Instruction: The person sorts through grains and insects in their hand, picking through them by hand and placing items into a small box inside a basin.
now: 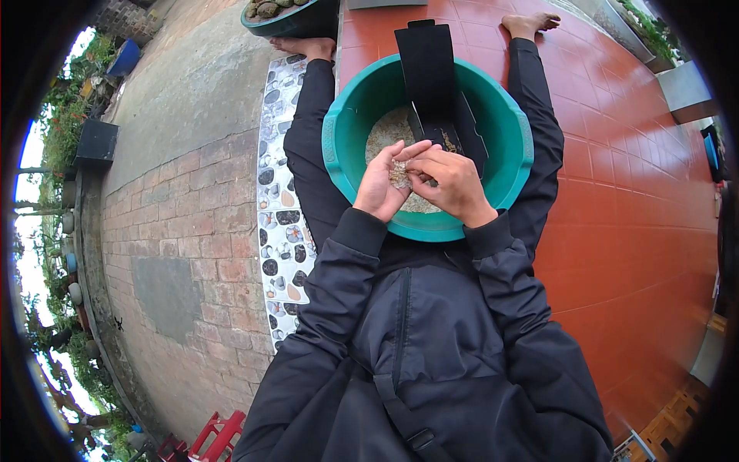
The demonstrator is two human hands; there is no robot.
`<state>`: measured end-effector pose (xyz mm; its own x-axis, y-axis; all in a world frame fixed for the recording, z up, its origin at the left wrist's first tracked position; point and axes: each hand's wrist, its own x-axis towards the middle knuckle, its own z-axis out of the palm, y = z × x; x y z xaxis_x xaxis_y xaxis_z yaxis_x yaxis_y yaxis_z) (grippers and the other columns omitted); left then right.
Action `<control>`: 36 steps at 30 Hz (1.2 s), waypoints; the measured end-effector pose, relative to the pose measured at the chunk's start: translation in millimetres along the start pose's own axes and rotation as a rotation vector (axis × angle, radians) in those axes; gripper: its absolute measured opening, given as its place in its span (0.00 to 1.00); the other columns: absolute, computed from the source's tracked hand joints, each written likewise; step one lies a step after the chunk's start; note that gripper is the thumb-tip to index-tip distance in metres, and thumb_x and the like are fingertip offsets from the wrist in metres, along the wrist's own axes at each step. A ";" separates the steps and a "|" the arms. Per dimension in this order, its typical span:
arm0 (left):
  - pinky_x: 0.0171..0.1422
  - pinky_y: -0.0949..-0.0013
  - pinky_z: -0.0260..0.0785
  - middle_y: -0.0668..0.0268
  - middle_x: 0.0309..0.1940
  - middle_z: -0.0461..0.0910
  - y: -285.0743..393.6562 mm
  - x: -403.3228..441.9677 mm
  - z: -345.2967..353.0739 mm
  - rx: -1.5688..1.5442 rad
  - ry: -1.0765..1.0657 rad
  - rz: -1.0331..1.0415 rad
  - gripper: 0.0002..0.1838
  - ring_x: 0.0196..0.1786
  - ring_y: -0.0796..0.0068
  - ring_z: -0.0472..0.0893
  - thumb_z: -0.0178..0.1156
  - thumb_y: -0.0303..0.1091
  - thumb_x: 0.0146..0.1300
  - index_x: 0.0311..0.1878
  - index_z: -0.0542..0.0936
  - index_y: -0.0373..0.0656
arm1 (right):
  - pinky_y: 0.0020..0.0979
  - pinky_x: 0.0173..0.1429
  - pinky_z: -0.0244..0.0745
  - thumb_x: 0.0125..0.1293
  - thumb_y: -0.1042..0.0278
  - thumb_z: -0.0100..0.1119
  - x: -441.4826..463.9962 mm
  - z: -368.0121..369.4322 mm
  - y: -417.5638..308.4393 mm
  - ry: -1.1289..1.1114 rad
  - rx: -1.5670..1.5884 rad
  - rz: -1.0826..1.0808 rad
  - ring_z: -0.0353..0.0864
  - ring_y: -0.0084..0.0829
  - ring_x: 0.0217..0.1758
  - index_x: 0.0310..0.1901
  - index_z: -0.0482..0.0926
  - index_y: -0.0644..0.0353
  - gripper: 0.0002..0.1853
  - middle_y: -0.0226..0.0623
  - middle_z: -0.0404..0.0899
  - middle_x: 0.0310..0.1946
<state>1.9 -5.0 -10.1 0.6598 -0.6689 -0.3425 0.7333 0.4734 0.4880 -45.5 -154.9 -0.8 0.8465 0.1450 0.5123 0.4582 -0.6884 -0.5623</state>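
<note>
A green basin (344, 154) stands between my legs, with pale grain (392, 129) in its bottom. My left hand (379, 183) is palm up over the basin, cupped around a small heap of grain (399, 175). Over that palm, my right hand (449, 183) has its thumb and fingertips pinched together at the grain; what lies between them is too small to make out. An open black box (427, 65) rests inside the basin behind my hands, its flap raised, with a few grains in it.
Red tiles (616, 208) lie to the right. A pebble-patterned strip (279, 177) and brick paving (185, 231) are on the left. A pot with stones (296, 21) stands at the top, a red plastic chair (219, 437) at the bottom left.
</note>
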 end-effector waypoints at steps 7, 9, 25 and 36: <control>0.68 0.64 0.65 0.58 0.63 0.76 0.4 -0.8 1.0 0.006 -0.014 -0.008 0.27 0.63 0.68 0.75 0.42 0.47 0.76 0.63 0.76 0.35 | 0.31 0.34 0.78 0.51 0.73 0.70 0.3 -0.2 -1.3 0.017 -0.018 -0.021 0.82 0.33 0.29 0.34 0.84 0.58 0.08 0.32 0.81 0.28; 0.68 0.64 0.65 0.58 0.63 0.76 -0.6 -0.1 -0.3 0.011 -0.013 -0.002 0.27 0.63 0.68 0.75 0.42 0.47 0.76 0.63 0.76 0.35 | 0.30 0.34 0.78 0.52 0.73 0.70 0.3 -0.4 -0.9 0.021 0.001 -0.017 0.83 0.32 0.29 0.35 0.84 0.59 0.08 0.32 0.82 0.28; 0.78 0.57 0.60 0.45 0.67 0.69 3.0 -3.9 8.0 -0.103 0.000 0.096 0.28 0.71 0.53 0.70 0.40 0.42 0.77 0.67 0.67 0.27 | 0.16 0.30 0.63 0.61 0.75 0.68 0.6 -23.9 18.6 0.288 0.447 0.548 0.69 0.11 0.26 0.36 0.86 0.67 0.05 0.22 0.75 0.23; 0.78 0.57 0.59 0.45 0.68 0.69 2.6 -2.6 6.9 -0.113 0.004 0.110 0.28 0.72 0.52 0.68 0.40 0.42 0.77 0.67 0.67 0.27 | 0.15 0.31 0.64 0.69 0.69 0.65 0.4 -33.7 25.3 0.667 0.470 0.688 0.71 0.08 0.29 0.41 0.86 0.70 0.10 0.23 0.82 0.30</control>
<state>0.9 -5.9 -2.4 0.7373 -0.6076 -0.2953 0.6705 0.6050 0.4294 -42.7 -196.1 7.0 0.7087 -0.6869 0.1609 0.1171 -0.1103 -0.9870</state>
